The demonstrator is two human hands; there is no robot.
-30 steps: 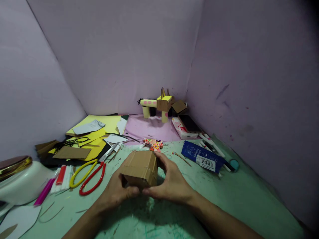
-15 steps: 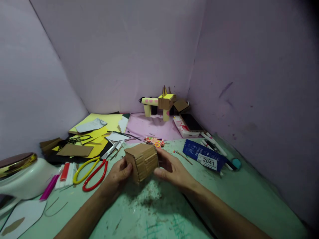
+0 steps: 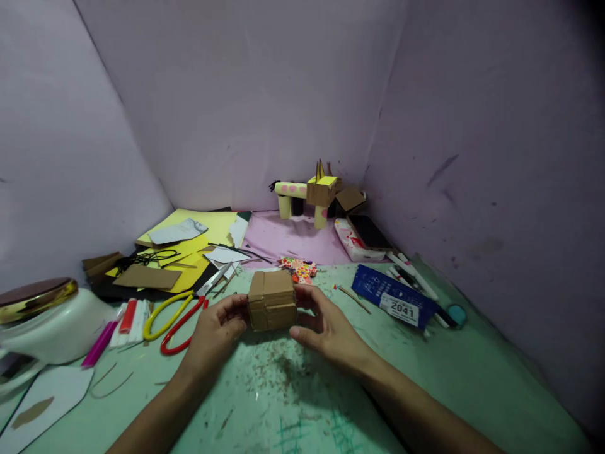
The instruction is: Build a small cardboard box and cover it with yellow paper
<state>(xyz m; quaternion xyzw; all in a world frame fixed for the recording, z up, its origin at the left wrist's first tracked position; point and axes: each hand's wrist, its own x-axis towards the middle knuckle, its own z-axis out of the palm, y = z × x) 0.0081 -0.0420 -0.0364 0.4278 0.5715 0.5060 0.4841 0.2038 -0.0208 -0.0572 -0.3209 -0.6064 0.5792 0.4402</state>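
A small brown cardboard box [image 3: 272,301] is held between both hands over the green table [image 3: 331,391]. At its left side, my left hand [image 3: 221,325] grips it with thumb and fingers. My right hand [image 3: 321,318] holds the right side, fingers behind and thumb near the front edge. Two faces of the box show, the top and the ribbed front, with a seam across it. Just behind the box lies a colorful patterned piece [image 3: 302,270]. Dark crumbs are scattered on the table in front of the box.
Scissors [image 3: 174,325] with yellow and red handles lie left, beside markers [image 3: 127,316] and a white pot [image 3: 61,325]. Yellow paper [image 3: 193,224] and cardboard scraps are behind. A yellow-and-cardboard animal figure [image 3: 321,192] stands at the back. Right are a blue packet [image 3: 378,287] and a phone [image 3: 368,232].
The box has turned so that its ribbed side faces me more squarely, and it sits more level. Both hands have shifted with it. The whole view has moved slightly.
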